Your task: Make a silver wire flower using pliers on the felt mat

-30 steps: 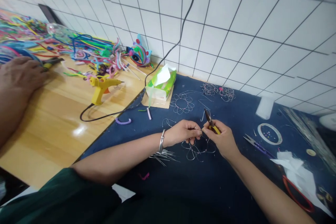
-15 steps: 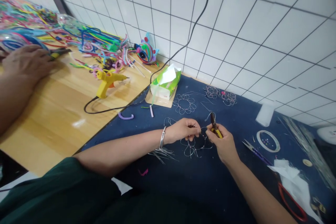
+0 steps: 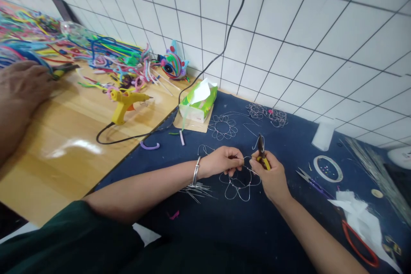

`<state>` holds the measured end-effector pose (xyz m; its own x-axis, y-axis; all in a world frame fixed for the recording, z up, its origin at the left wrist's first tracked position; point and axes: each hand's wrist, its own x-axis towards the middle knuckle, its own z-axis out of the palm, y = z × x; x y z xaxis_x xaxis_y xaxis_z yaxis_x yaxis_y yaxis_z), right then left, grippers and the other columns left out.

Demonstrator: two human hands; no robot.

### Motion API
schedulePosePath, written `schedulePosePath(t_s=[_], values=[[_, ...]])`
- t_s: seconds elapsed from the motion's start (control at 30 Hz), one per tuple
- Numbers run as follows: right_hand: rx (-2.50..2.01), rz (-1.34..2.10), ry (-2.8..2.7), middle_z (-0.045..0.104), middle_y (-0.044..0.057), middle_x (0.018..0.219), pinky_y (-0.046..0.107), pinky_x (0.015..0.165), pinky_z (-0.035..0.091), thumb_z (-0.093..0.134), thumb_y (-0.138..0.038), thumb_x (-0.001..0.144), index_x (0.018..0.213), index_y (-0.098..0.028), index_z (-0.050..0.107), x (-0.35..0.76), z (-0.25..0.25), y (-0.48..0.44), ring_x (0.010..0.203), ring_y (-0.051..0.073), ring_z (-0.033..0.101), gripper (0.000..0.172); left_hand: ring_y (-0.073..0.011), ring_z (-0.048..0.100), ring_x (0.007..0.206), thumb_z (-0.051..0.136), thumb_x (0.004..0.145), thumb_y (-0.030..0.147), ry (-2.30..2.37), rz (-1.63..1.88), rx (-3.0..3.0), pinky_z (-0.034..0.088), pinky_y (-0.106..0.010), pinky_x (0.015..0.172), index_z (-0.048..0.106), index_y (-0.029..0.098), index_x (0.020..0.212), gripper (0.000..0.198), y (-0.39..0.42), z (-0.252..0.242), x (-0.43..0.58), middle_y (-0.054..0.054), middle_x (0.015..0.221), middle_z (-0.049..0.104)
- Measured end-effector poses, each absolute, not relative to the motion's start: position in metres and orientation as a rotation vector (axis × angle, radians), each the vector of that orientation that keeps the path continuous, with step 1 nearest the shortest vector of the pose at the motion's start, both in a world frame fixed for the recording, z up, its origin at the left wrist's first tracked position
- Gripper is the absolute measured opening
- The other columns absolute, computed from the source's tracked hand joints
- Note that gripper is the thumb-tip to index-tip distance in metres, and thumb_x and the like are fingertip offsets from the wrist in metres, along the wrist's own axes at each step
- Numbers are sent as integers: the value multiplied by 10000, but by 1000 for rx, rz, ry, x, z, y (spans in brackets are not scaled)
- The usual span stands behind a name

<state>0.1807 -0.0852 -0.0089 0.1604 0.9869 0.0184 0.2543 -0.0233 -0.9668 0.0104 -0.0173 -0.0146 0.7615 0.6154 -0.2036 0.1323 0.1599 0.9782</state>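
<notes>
My left hand pinches the upper edge of a thin wire flower held just above the dark blue cloth. A silver bangle sits on that wrist. My right hand is closed round yellow-handled pliers, their dark jaws pointing up and away, and its fingertips also touch the wire where the two hands meet. A bundle of short cut wires lies under my left forearm.
More wire flowers lie further back, beside a green tissue pack. A yellow glue gun and coloured pipe cleaners cover the wooden table, where another person's hand rests. Small scissors and a tape ring lie at right.
Both hands stay together on the wire flower, which now hangs lower and more spread out. The pliers have turned more upright. The view has shifted slightly.
</notes>
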Motion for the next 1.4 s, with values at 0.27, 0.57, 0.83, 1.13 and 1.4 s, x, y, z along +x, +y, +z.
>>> schedulePosePath(t_s=[0.27,0.57,0.83,1.13,1.4], values=[[-1485,937,-1308,505,-20,725,234,580,404,594,-332,749,889,-213,550,182,-9,-84,598,94,458,189,-44,524,489,521,795,323,634,381,1401,388,-160,448,547,142,818,184,-19,-14,11,-13,748,607],[-1577,883,-1361,557,-4,770,246,624,412,589,-368,750,913,-209,573,190,-7,-82,657,117,500,228,-56,559,516,507,812,333,682,471,1309,386,-159,437,538,134,845,204,-22,-18,14,-46,819,637],[-1531,980,-1296,552,-1,769,238,611,414,610,-372,731,922,-200,569,192,-18,-82,657,113,493,261,-65,539,491,510,820,307,686,590,1229,377,-161,426,533,124,828,185,-20,-14,14,-12,622,603],[-1503,1013,-1315,531,-3,746,241,590,408,593,-377,739,904,-201,566,194,-19,-83,629,108,470,243,-43,538,510,545,804,305,594,599,1101,357,-157,407,471,144,803,177,-22,-12,15,-55,893,635],[-1570,948,-1399,550,-3,750,250,605,407,576,-383,752,891,-205,578,194,-12,-82,640,117,483,226,-52,500,484,556,795,295,648,603,1155,368,-161,426,529,136,834,166,-20,-13,12,5,640,587]])
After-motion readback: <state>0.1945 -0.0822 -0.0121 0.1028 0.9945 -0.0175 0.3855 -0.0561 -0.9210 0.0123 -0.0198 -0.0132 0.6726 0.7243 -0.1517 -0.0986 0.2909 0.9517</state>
